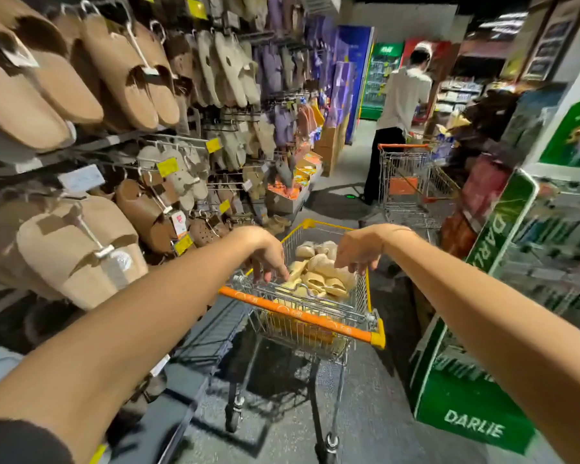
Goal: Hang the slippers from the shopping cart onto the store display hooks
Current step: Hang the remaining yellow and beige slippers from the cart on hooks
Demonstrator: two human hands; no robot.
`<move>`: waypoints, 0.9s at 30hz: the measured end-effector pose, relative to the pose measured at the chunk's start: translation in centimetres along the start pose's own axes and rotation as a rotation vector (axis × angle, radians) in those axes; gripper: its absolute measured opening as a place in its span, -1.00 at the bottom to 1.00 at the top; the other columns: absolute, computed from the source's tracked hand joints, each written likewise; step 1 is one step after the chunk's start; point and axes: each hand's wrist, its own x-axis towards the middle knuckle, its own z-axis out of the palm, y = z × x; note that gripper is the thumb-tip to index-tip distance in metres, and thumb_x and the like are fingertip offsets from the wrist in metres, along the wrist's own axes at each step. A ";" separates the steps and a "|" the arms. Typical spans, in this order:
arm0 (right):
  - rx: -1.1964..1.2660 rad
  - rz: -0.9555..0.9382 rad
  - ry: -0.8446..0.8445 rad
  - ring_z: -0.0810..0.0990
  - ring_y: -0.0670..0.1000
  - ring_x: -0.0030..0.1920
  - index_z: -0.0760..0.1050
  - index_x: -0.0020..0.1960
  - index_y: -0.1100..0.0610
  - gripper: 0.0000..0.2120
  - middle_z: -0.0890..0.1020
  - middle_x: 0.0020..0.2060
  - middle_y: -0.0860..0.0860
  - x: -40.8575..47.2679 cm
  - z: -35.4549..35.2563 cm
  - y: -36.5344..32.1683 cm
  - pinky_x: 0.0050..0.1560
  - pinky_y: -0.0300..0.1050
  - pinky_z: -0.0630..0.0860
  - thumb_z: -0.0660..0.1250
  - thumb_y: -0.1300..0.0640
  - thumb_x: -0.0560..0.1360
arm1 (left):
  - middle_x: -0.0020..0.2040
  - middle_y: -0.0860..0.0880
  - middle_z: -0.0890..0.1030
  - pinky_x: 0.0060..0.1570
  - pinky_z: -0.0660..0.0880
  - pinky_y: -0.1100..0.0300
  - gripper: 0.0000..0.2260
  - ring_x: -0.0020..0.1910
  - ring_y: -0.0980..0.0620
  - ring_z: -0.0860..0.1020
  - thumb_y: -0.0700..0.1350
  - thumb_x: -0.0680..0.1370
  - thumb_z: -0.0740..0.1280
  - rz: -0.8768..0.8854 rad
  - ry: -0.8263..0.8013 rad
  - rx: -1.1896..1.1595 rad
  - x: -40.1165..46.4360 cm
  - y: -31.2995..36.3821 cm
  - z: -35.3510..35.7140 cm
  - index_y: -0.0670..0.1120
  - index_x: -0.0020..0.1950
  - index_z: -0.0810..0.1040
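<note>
A wire shopping cart with an orange handle stands in the aisle in front of me. Several pale yellow and beige slippers lie piled in its basket. My left hand reaches down over the cart's near left corner, fingers hanging relaxed just above the slippers. My right hand hovers over the right side of the pile, fingers loosely curled and holding nothing. The display wall on my left carries rows of hooks hung with brown, beige and grey slippers.
A second cart and a person in a white shirt stand further down the aisle. A green DARLIE display stand crowds the right side. A low black wire shelf juts out beside my cart's left.
</note>
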 end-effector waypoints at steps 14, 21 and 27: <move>0.033 0.055 -0.062 0.61 0.03 -0.16 0.54 0.24 0.24 -0.69 0.68 0.07 0.13 20.2 -0.9 8.8 -0.54 -0.31 0.45 0.17 0.08 0.64 | -0.23 -0.06 0.59 -0.48 0.39 0.22 -0.82 -0.40 0.05 0.51 -0.02 0.63 0.34 0.110 -0.093 0.057 24.4 1.1 -5.6 -0.13 0.03 0.49; 0.083 0.091 -0.048 0.60 0.11 -0.14 0.56 0.09 0.24 -0.74 0.62 -0.12 0.08 36.9 -1.4 13.9 -0.37 -0.31 0.44 0.26 0.06 0.59 | -0.22 -0.06 0.62 -0.23 0.55 0.01 -0.78 -0.39 0.01 0.53 0.02 0.61 0.33 0.125 -0.089 0.154 39.1 2.3 -9.3 -0.10 -0.13 0.55; 0.152 0.099 0.021 0.57 0.15 0.20 0.51 0.29 0.18 -0.69 0.61 0.20 0.15 47.7 -1.3 18.3 0.10 -0.09 0.43 0.26 0.06 0.61 | 0.08 -0.12 0.60 0.00 0.44 0.09 -0.72 0.09 -0.13 0.56 -0.03 0.65 0.24 0.248 -0.031 0.188 49.0 5.0 -11.5 -0.19 0.16 0.60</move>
